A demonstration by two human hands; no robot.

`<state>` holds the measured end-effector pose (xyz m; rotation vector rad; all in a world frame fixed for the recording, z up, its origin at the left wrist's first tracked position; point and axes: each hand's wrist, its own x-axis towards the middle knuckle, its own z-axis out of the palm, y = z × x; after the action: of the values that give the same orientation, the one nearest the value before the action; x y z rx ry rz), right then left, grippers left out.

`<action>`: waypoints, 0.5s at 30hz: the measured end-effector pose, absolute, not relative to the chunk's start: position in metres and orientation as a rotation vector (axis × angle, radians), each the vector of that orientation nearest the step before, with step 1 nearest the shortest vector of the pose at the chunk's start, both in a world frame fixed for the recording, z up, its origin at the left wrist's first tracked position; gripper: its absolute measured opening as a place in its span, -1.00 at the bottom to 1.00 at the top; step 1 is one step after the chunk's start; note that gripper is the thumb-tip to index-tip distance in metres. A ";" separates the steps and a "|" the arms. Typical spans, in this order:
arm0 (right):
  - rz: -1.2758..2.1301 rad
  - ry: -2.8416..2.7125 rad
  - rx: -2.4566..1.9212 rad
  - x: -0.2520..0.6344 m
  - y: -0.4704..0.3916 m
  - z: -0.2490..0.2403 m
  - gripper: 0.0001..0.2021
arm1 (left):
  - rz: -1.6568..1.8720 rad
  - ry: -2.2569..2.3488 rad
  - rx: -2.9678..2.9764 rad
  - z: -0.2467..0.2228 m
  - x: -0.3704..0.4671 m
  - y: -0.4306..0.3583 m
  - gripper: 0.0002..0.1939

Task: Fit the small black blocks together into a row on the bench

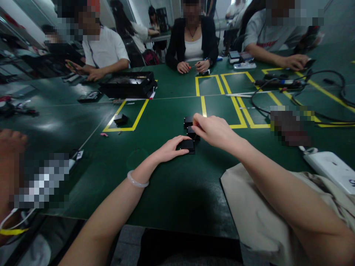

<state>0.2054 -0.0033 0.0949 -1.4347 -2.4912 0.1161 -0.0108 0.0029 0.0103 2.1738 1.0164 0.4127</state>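
I had the left hand [173, 148] pinching the near black box [187, 144] on the green table [172, 199]; the right hand [208, 127] curled against the middle box [190, 133], though I couldn't tell whether it gripped.

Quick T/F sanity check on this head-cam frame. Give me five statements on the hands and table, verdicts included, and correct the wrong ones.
1. The left hand touches the nearest black block. True.
2. That block sits inside a yellow tape outline. False: it is on the plain green tabletop, outside the tape.
3. The right hand is at the middle black block. True.
4. The left wrist is bare. False: it wears a pale bracelet.
5. A white device lies near the picture's right edge. True.
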 end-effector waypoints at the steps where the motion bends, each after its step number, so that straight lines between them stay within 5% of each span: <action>1: 0.118 -2.488 -1.435 0.205 -0.003 0.095 -0.77 | 0.413 1.017 2.175 0.011 -0.011 0.003 -0.50; 15: 0.155 -2.441 -1.372 0.206 -0.003 0.094 -0.74 | 0.381 1.075 2.198 0.016 -0.008 -0.001 -0.50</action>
<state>0.2062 -0.0033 0.0937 -1.3722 -2.4407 0.1549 -0.0081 -0.0006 0.0159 2.1982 1.0749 0.3814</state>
